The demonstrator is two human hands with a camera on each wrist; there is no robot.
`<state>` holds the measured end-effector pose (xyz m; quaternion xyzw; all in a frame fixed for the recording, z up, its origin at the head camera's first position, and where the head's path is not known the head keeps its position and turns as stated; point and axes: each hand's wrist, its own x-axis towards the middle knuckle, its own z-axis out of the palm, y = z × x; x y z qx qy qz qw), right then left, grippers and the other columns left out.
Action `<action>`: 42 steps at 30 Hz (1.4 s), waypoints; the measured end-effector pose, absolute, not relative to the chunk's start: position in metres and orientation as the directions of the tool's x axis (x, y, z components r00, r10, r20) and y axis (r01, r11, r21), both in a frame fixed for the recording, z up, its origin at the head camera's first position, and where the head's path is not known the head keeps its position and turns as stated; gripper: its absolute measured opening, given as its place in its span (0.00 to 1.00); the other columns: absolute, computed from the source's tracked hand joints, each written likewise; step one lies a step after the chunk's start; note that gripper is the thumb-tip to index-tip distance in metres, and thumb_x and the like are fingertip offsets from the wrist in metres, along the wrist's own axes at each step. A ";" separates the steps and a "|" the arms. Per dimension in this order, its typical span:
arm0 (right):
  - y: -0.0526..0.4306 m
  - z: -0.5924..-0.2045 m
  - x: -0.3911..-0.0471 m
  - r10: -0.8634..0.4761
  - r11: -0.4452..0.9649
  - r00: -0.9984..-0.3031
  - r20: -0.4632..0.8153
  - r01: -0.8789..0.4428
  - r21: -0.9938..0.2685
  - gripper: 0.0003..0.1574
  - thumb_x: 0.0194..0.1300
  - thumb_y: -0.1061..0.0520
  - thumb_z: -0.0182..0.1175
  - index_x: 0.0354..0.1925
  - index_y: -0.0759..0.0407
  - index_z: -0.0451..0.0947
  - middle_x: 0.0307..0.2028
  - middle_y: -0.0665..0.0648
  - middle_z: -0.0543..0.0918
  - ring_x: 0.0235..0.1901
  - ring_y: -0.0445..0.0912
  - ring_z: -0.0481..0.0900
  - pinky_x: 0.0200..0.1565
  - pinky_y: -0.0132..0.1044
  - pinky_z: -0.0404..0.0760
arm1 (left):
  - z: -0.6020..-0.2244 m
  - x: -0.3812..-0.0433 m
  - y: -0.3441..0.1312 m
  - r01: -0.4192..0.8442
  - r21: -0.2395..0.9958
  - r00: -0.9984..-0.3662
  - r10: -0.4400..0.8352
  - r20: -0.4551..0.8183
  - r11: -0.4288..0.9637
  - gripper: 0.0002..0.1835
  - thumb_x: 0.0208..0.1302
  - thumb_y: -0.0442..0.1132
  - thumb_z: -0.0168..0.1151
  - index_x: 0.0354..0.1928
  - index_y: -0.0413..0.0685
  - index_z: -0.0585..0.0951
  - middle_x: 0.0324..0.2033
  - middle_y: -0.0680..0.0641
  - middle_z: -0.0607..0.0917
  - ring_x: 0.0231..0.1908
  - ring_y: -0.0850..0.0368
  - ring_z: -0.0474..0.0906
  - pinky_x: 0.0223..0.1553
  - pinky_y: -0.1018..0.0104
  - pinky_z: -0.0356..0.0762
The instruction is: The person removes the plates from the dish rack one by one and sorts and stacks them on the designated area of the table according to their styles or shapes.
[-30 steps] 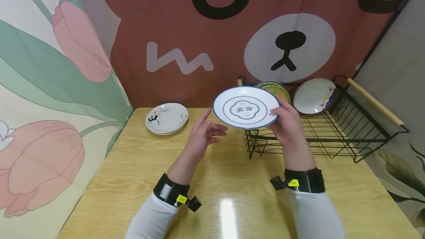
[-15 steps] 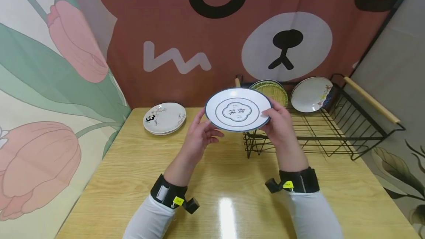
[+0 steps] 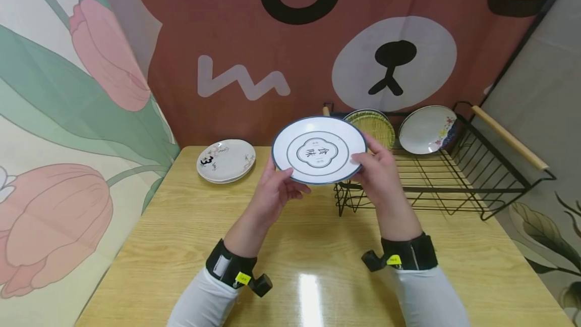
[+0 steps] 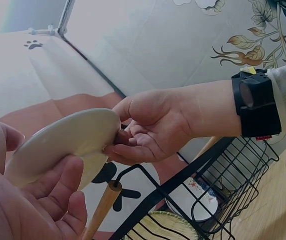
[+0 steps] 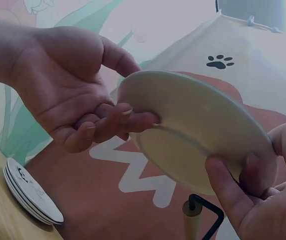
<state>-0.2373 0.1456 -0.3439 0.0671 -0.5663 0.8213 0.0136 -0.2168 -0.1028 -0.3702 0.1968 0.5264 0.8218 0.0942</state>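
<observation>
A white plate [image 3: 317, 125] with a blue rim and a black flower-shaped emblem is held up above the table, tilted toward the head camera. My left hand [image 3: 274, 192] pinches its left edge, thumb on the upper face and fingers below. On the opposite edge my right hand [image 3: 380, 171] grips it the same way. Both wrist views look at the plate's plain underside [image 5: 193, 115], where fingertips of the left hand [image 5: 77, 95] and right hand [image 5: 263, 200] press from beneath.
A black wire dish rack [image 3: 436, 188] with wooden handles stands at the right. A yellow-green plate [image 3: 374, 127] and a floral white plate [image 3: 426, 130] lean at its back. Stacked white plates [image 3: 227, 160] sit at the table's [image 3: 181, 226] back left, before a bear-patterned curtain.
The plate has moved left, toward my left hand. My left hand, earlier open beside it, now holds its left edge with the thumb on top. The right hand keeps its grip.
</observation>
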 end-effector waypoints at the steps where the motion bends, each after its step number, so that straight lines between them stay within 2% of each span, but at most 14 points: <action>1: 0.145 -0.344 -0.237 -0.063 -0.348 -0.989 0.135 -0.105 -0.931 0.42 0.72 0.71 0.50 0.80 0.58 0.56 0.73 0.75 0.66 0.34 0.43 0.92 0.34 0.35 0.89 | -0.370 -0.217 -0.103 0.057 0.901 -0.904 0.361 0.230 -0.430 0.37 0.77 0.38 0.45 0.82 0.61 0.44 0.37 0.54 0.93 0.31 0.58 0.89 0.33 0.66 0.81; 5: 0.143 -0.345 -0.235 -0.102 -0.294 -0.982 0.158 -0.122 -0.948 0.43 0.73 0.68 0.51 0.81 0.58 0.52 0.73 0.76 0.64 0.35 0.44 0.92 0.36 0.40 0.90 | -0.369 -0.215 -0.104 0.071 0.899 -0.904 0.352 0.241 -0.431 0.37 0.77 0.37 0.43 0.82 0.60 0.44 0.39 0.54 0.93 0.31 0.58 0.89 0.32 0.66 0.81; 8: 0.143 -0.346 -0.234 -0.117 -0.254 -0.980 0.160 -0.126 -0.959 0.43 0.74 0.66 0.52 0.82 0.56 0.51 0.72 0.75 0.67 0.35 0.45 0.92 0.37 0.43 0.90 | -0.369 -0.216 -0.105 0.070 0.901 -0.907 0.349 0.237 -0.428 0.36 0.78 0.37 0.43 0.82 0.61 0.44 0.40 0.54 0.93 0.32 0.57 0.89 0.33 0.66 0.80; 11: 0.143 -0.346 -0.234 -0.135 -0.233 -0.977 0.168 -0.133 -0.963 0.42 0.76 0.63 0.53 0.82 0.53 0.52 0.66 0.72 0.76 0.32 0.45 0.92 0.35 0.46 0.90 | -0.369 -0.217 -0.107 0.068 0.901 -0.910 0.344 0.232 -0.429 0.36 0.77 0.37 0.43 0.82 0.61 0.45 0.42 0.54 0.93 0.31 0.57 0.89 0.33 0.65 0.80; 14: 0.143 -0.345 -0.233 -0.167 -0.241 -0.969 0.182 -0.139 -0.960 0.41 0.77 0.62 0.52 0.82 0.52 0.52 0.56 0.64 0.87 0.29 0.45 0.91 0.33 0.47 0.89 | -0.369 -0.219 -0.109 0.075 0.901 -0.915 0.331 0.232 -0.426 0.36 0.76 0.37 0.43 0.81 0.60 0.47 0.42 0.55 0.92 0.31 0.57 0.89 0.34 0.65 0.81; 16: 0.143 -0.345 -0.232 -0.191 -0.256 -0.963 0.189 -0.137 -0.957 0.41 0.77 0.62 0.51 0.82 0.52 0.51 0.52 0.58 0.90 0.28 0.45 0.90 0.33 0.46 0.89 | -0.368 -0.219 -0.110 0.081 0.904 -0.919 0.318 0.231 -0.421 0.36 0.76 0.36 0.43 0.81 0.60 0.47 0.42 0.55 0.92 0.30 0.57 0.89 0.34 0.65 0.81; 19: 0.142 -0.343 -0.230 -0.217 -0.272 -0.957 0.194 -0.132 -0.953 0.40 0.78 0.61 0.49 0.82 0.52 0.50 0.49 0.54 0.91 0.27 0.44 0.90 0.32 0.45 0.90 | -0.367 -0.219 -0.111 0.079 0.908 -0.930 0.299 0.216 -0.411 0.36 0.75 0.36 0.44 0.81 0.61 0.48 0.41 0.54 0.93 0.30 0.57 0.89 0.33 0.65 0.81; 23: 0.141 -0.342 -0.228 -0.260 -0.301 -0.947 0.192 -0.109 -0.947 0.39 0.79 0.61 0.48 0.82 0.53 0.49 0.46 0.54 0.91 0.28 0.44 0.90 0.32 0.43 0.90 | -0.367 -0.220 -0.113 0.069 0.915 -0.944 0.271 0.189 -0.397 0.36 0.74 0.36 0.43 0.81 0.62 0.49 0.40 0.54 0.92 0.29 0.57 0.88 0.33 0.65 0.80; 30: 0.137 -0.342 -0.226 -0.318 -0.350 -0.923 0.218 -0.099 -0.932 0.38 0.80 0.61 0.45 0.82 0.59 0.47 0.39 0.54 0.92 0.31 0.44 0.91 0.33 0.41 0.90 | -0.368 -0.223 -0.116 0.079 0.922 -0.960 0.221 0.173 -0.379 0.35 0.73 0.36 0.43 0.80 0.59 0.53 0.36 0.54 0.92 0.27 0.58 0.85 0.32 0.66 0.79; 42: 0.127 -0.344 -0.222 -0.342 -0.377 -0.914 0.219 -0.080 -0.923 0.41 0.78 0.61 0.47 0.82 0.59 0.47 0.45 0.55 0.91 0.39 0.47 0.92 0.38 0.42 0.90 | -0.368 -0.232 -0.125 0.127 0.927 -0.977 0.116 0.178 -0.352 0.34 0.70 0.34 0.44 0.78 0.59 0.58 0.36 0.52 0.87 0.22 0.58 0.72 0.26 0.69 0.73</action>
